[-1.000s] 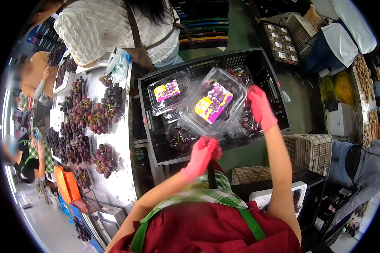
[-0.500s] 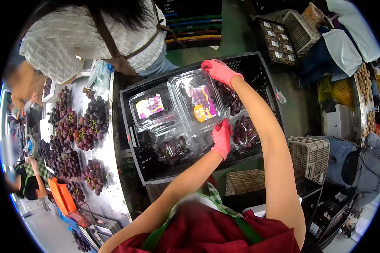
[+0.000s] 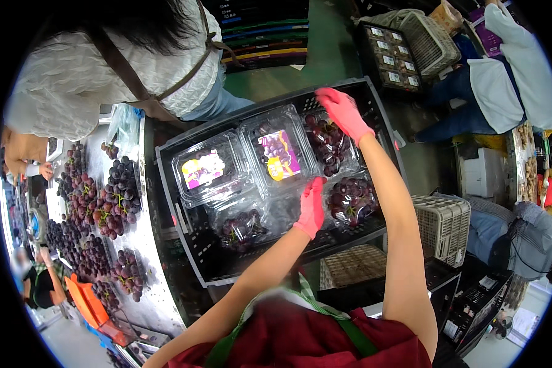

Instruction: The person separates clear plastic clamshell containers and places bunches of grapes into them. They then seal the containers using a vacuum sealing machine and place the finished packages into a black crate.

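A black plastic crate (image 3: 267, 260) in front of me holds several clear plastic clamshell boxes of grapes. Two have closed, labelled lids: the left box (image 3: 190, 191) and the middle box (image 3: 291, 127). Dark red grapes show in the far right box (image 3: 326, 142), the near right box (image 3: 353, 199) and the near left box (image 3: 242, 228). My left hand (image 3: 310, 211), in a pink glove, has its fingers stretched out at the middle box's near right corner. Over the far right box hovers my right hand (image 3: 343, 115), pink-gloved and slightly blurred, holding nothing visible.
To the left, bunches of grapes (image 3: 113, 199) lie on a metal table (image 3: 159, 270). A person in a white top (image 3: 129, 64) stands close beyond the crate. Beige crates (image 3: 443, 224) stand at the right, and a box of packed punnets (image 3: 389, 58) sits far right.
My right hand has left the middle box's far edge and moved right. The left hand's fingers have straightened from a pinch at that box's near edge. The view has shifted slightly.
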Tool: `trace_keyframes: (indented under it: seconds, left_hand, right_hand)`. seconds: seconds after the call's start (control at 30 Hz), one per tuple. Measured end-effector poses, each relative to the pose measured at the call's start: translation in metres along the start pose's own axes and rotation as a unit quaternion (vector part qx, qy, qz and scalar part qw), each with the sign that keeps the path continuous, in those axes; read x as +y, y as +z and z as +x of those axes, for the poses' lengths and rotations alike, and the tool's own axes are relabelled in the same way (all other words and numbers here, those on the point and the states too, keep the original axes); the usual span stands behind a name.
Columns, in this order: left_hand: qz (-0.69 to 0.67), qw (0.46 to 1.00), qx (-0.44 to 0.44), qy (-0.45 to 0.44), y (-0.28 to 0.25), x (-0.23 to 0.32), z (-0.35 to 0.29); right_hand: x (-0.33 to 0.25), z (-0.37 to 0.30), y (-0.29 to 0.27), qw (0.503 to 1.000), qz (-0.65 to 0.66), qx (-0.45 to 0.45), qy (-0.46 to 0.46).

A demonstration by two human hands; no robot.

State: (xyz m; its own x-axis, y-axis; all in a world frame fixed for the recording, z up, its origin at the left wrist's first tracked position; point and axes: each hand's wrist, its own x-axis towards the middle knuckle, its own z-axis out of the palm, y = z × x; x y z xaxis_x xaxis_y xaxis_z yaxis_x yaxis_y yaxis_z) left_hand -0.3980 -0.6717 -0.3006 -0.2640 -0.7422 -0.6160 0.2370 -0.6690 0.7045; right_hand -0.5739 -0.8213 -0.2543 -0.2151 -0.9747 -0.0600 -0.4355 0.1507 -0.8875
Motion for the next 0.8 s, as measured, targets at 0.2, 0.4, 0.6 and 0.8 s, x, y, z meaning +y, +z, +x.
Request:
trace_keyframes:
  seconds: [0.2,0.4,0.6,0.8]
  left_hand:
    - [-0.029,1.0,-0.012,-0.006,-0.006,-0.011,0.008]
    - [0.026,0.994,0.012,-0.102,0.006,-0.006,0.015]
    - [0.027,0.988,-0.032,-0.151,0.011,0.01,0.019]
    - [-0.039,0.991,-0.045,-0.122,0.008,0.005,0.023]
  right_hand:
    - [0.07,-0.014,-0.019,0.961,0.021,0.077,0.263]
    - [0.06,0.004,-0.013,0.971,0.077,-0.047,0.224]
    - [0.048,0.024,0.006,0.965,-0.136,-0.048,0.217]
    - [0.073,0.032,-0.019,0.978,-0.132,-0.091,0.132]
